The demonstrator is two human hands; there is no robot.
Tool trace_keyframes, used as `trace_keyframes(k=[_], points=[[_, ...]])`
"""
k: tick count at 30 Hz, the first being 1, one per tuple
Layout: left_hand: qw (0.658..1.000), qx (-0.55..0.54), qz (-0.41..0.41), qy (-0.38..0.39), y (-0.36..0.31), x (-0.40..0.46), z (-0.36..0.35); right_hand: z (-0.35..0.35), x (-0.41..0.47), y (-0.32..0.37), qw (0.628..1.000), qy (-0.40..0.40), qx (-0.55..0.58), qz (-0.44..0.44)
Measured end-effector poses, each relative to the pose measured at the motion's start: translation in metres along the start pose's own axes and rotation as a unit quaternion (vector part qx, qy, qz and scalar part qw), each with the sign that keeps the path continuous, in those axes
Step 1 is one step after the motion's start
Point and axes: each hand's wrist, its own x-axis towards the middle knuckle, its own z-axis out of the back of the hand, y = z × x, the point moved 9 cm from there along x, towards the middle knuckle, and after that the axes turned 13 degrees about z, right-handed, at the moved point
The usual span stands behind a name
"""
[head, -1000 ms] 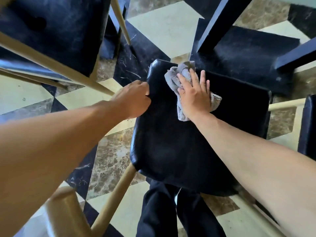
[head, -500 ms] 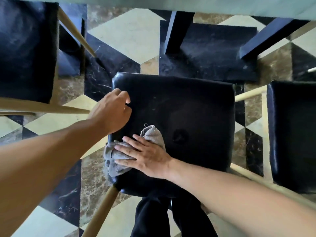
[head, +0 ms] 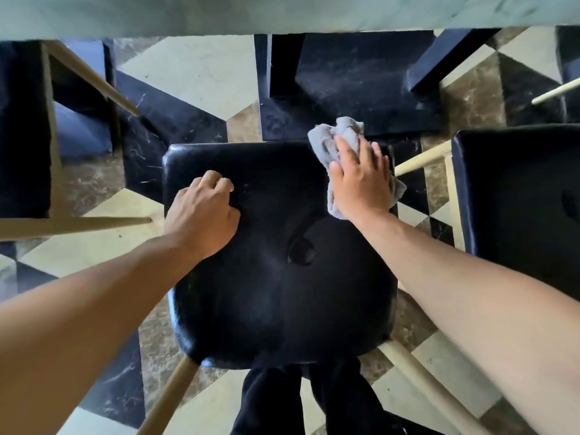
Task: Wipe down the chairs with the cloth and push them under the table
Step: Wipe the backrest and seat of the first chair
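Note:
A chair with a black padded seat (head: 276, 296) and pale wooden legs stands right below me, in front of the table edge (head: 282, 14). My right hand (head: 361, 186) presses a crumpled grey cloth (head: 339, 136) flat on the seat's far right corner. The cloth sticks out past my fingers and over the seat's edge. My left hand (head: 204, 215) rests on the seat's left side with its fingers curled, holding nothing.
A second black chair seat (head: 518, 196) stands close on the right, a third (head: 22, 130) on the left. The table's dark legs (head: 445, 58) and base (head: 354, 98) stand on the patterned marble floor ahead. My dark trouser legs (head: 307, 400) show below the seat.
My right hand has swept the cloth from the seat's near left corner to its far right corner. My left hand has shifted from the seat's left edge onto its top.

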Motion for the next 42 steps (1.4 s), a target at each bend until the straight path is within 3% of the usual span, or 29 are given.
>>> trace_keyframes(k=[6, 9, 15, 18, 24, 32, 35, 39, 42], points=[[0.998, -0.013, 0.044, 0.035, 0.005, -0.003, -0.009, 0.006, -0.006, -0.007, 0.996, -0.012, 0.014, -0.083], [0.998, -0.004, 0.037, 0.044, 0.006, -0.009, -0.015, 0.0, -0.003, 0.015, 0.997, -0.007, 0.026, -0.078], [0.998, -0.015, 0.045, 0.049, 0.008, -0.008, -0.012, -0.02, -0.012, 0.11, 0.993, 0.036, 0.021, 0.111], [0.995, -0.054, 0.079, 0.012, 0.016, -0.003, -0.001, -0.035, -0.035, 0.15, 0.978, 0.047, 0.018, 0.204], [0.99, -0.085, 0.112, -0.009, 0.023, 0.001, 0.009, -0.039, -0.036, 0.134, 0.942, 0.071, -0.036, 0.326], [0.987, -0.106, 0.117, -0.009, 0.013, -0.001, 0.011, 0.0, -0.002, 0.003, 0.995, 0.048, -0.004, 0.088], [0.988, -0.113, 0.103, -0.009, 0.005, -0.005, 0.01, 0.003, -0.025, -0.002, 0.997, 0.027, 0.014, 0.07], [0.986, -0.128, 0.111, -0.009, 0.003, -0.013, 0.005, -0.011, -0.081, 0.05, 0.984, 0.015, 0.022, 0.176], [0.985, -0.128, 0.118, -0.006, 0.006, -0.02, -0.001, -0.027, -0.138, 0.101, 0.953, 0.048, 0.038, 0.297]])
